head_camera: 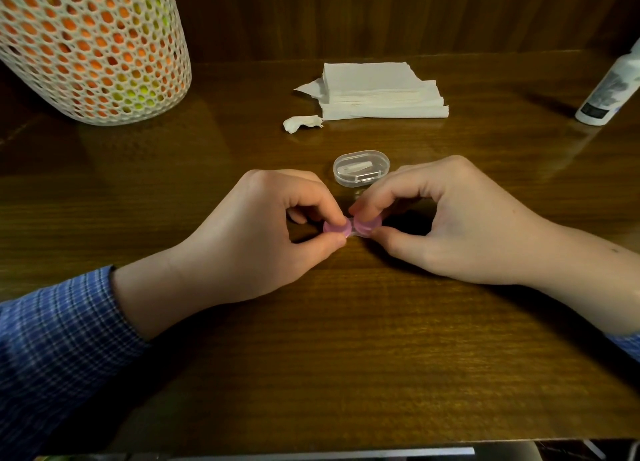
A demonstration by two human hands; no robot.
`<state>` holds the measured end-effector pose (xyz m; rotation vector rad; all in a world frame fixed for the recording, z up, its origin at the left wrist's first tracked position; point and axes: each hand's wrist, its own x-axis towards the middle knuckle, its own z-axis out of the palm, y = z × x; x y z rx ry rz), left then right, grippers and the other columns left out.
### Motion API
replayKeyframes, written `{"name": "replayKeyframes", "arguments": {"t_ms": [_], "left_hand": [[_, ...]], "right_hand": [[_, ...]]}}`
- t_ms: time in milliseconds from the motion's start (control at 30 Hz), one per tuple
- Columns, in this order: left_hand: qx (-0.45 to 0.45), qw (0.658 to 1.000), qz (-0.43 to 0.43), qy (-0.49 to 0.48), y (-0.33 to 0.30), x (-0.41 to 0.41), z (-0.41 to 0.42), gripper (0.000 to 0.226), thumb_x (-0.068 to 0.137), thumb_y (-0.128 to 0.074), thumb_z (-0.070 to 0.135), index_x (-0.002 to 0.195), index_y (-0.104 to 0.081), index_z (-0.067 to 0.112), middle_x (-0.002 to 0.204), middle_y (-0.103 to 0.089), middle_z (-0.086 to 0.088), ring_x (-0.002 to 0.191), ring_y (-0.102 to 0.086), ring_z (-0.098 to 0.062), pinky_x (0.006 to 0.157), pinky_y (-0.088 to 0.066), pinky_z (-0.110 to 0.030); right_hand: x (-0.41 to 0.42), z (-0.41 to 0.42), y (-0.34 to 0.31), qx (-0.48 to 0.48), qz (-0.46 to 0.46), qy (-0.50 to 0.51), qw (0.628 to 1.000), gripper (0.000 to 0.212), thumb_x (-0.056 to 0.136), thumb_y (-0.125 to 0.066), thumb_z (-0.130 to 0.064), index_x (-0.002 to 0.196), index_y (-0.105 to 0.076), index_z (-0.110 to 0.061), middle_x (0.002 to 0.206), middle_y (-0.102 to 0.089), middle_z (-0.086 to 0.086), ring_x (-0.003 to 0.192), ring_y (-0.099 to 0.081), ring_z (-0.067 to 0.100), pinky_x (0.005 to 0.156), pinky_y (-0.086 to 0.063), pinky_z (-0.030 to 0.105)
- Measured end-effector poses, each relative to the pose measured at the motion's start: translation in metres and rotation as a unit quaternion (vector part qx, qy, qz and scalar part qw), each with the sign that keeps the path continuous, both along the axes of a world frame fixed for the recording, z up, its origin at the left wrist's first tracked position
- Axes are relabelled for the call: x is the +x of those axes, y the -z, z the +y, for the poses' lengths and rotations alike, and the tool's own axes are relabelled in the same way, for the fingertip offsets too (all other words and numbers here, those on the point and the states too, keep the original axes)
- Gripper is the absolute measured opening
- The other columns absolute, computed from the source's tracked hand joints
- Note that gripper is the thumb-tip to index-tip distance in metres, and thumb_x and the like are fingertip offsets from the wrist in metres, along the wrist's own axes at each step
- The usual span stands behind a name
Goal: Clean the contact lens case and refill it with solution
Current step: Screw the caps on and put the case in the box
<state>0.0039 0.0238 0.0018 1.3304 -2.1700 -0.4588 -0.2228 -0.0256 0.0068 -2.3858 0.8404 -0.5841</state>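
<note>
A small contact lens case (352, 228) with two pink round caps lies on the wooden table (346, 339) at the centre. My left hand (256, 239) pinches the left cap between thumb and fingers. My right hand (450, 225) pinches the right cap the same way. Both caps sit on the case. A white solution bottle (611, 86) stands tilted at the far right edge of the view, out of either hand's grasp.
A clear oval plastic box (361, 168) lies just behind the hands. A stack of white paper tissues (377, 91) sits further back, with a crumpled scrap (301, 123) beside it. A white mesh basket (93, 48) of orange and green balls stands at the back left.
</note>
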Motion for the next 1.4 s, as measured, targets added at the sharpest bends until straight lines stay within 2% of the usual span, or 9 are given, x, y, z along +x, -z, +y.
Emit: {"name": "replayKeyframes", "arguments": {"t_ms": [167, 600, 833, 1133, 1300, 1400], "left_hand": [[0.001, 1.000, 0.001, 0.002, 0.0004, -0.0003, 0.0005, 0.014, 0.085, -0.074, 0.027, 0.098, -0.079, 0.025, 0.097, -0.074, 0.015, 0.097, -0.069, -0.005, 0.079, -0.056, -0.019], [0.001, 1.000, 0.003, -0.001, 0.0007, 0.0005, -0.0001, 0.012, 0.086, -0.077, 0.025, 0.098, -0.079, 0.026, 0.096, -0.074, 0.016, 0.097, -0.069, -0.004, 0.079, -0.056, -0.020], [0.004, 1.000, -0.002, 0.002, 0.0002, 0.0004, 0.0001, 0.014, 0.086, -0.076, 0.025, 0.099, -0.079, 0.026, 0.098, -0.074, 0.015, 0.097, -0.069, -0.004, 0.079, -0.056, -0.020], [0.007, 1.000, 0.001, 0.001, 0.0009, 0.0010, -0.0003, 0.012, 0.086, -0.077, 0.024, 0.098, -0.079, 0.025, 0.097, -0.074, 0.015, 0.096, -0.069, -0.006, 0.079, -0.056, -0.019], [0.007, 1.000, 0.000, 0.003, 0.0008, 0.0011, 0.0000, 0.014, 0.085, -0.076, 0.026, 0.099, -0.079, 0.025, 0.097, -0.074, 0.015, 0.097, -0.069, -0.006, 0.079, -0.056, -0.020], [0.008, 1.000, -0.001, 0.003, 0.0005, 0.0013, -0.0003, 0.014, 0.085, -0.075, 0.028, 0.098, -0.079, 0.027, 0.097, -0.074, 0.015, 0.097, -0.069, -0.006, 0.079, -0.056, -0.021]], "right_hand": [[-0.0006, -0.0008, 0.0007, -0.004, 0.003, -0.007, 1.000, 0.017, 0.085, -0.076, -0.015, 0.099, -0.078, -0.024, 0.102, -0.075, -0.017, 0.102, -0.069, -0.002, 0.094, -0.056, 0.022], [-0.0019, -0.0019, 0.0011, 0.005, 0.005, -0.005, 1.000, 0.016, 0.085, -0.076, -0.022, 0.100, -0.079, -0.027, 0.102, -0.076, -0.016, 0.103, -0.070, 0.001, 0.094, -0.057, 0.027], [0.0012, -0.0034, 0.0044, -0.013, -0.004, 0.005, 1.000, 0.010, 0.083, -0.080, -0.028, 0.092, -0.077, -0.027, 0.093, -0.072, -0.013, 0.093, -0.069, 0.007, 0.084, -0.056, 0.025], [-0.0035, -0.0056, 0.0015, 0.023, 0.013, -0.009, 1.000, 0.014, 0.086, -0.077, -0.021, 0.098, -0.077, -0.028, 0.101, -0.076, -0.015, 0.101, -0.070, 0.004, 0.091, -0.056, 0.024], [-0.0007, -0.0047, 0.0034, 0.007, 0.010, 0.000, 1.000, 0.013, 0.083, -0.080, -0.027, 0.095, -0.077, -0.027, 0.094, -0.072, -0.016, 0.097, -0.068, 0.004, 0.085, -0.055, 0.021], [0.0025, -0.0035, 0.0050, -0.007, 0.007, 0.011, 1.000, 0.012, 0.080, -0.080, -0.034, 0.090, -0.076, -0.027, 0.092, -0.070, -0.015, 0.094, -0.067, 0.007, 0.082, -0.056, 0.024]]}}
